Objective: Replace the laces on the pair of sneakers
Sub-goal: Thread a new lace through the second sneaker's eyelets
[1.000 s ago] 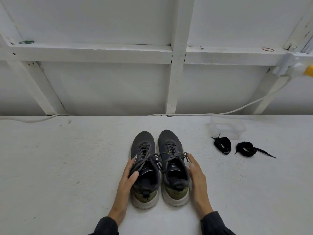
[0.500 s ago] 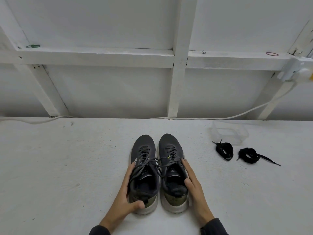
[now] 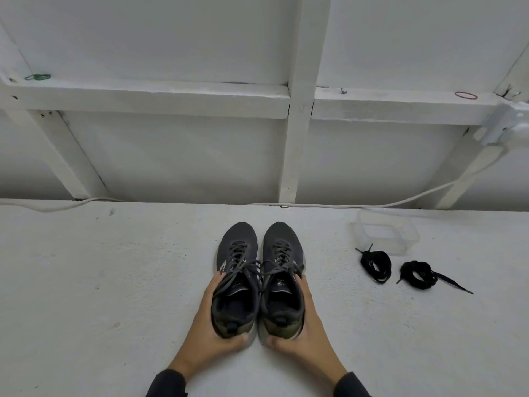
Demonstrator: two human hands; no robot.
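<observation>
Two dark grey sneakers with olive heels stand side by side on the white surface, toes pointing away from me, both laced with grey laces. My left hand (image 3: 204,330) cups the outer side and heel of the left sneaker (image 3: 236,253). My right hand (image 3: 306,333) cups the outer side and heel of the right sneaker (image 3: 282,247). Each thumb wraps around a heel. To the right lie two coiled black laces: one bundle (image 3: 375,265) nearer the shoes, the other bundle (image 3: 419,274) farther right with a loose end trailing out.
A small clear plastic container (image 3: 385,233) sits behind the black laces. A white cable (image 3: 400,200) runs along the foot of the white panelled wall. Rubber bands rest on the wall ledge at far left and far right.
Both hands slid back along the sneakers' sides toward the heels, and the thumbs closed around the heels. The sneakers stay in the same place.
</observation>
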